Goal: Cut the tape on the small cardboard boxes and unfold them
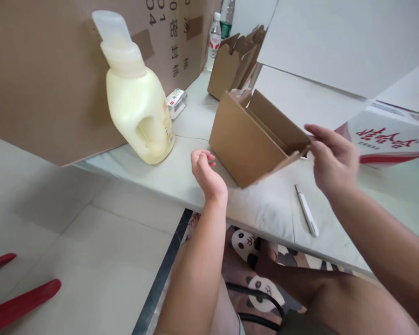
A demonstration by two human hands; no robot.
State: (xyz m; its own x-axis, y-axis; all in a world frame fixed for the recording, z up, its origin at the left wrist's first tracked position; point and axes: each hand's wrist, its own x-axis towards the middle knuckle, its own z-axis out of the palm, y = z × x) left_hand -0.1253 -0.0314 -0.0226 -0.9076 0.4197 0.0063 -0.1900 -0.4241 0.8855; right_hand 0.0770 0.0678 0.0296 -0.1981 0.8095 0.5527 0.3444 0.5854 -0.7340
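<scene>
An open brown cardboard box (246, 142) lies tilted on the white table (181, 174), its flaps spread. My right hand (331, 160) pinches the tip of the box's right flap with its fingers closed on it. My left hand (206, 171) hovers just left of the box, fingers loosely curled, holding nothing and not touching the box. A pale yellow jug (139, 100) with a white cap stands to the left of my left hand.
A white pen-like tool (307, 211) lies near the table's front edge. More folded brown boxes (232, 60) and a water bottle (214, 39) stand at the back. A large brown carton (49, 74) leans at left; a white printed carton (387, 137) sits at right.
</scene>
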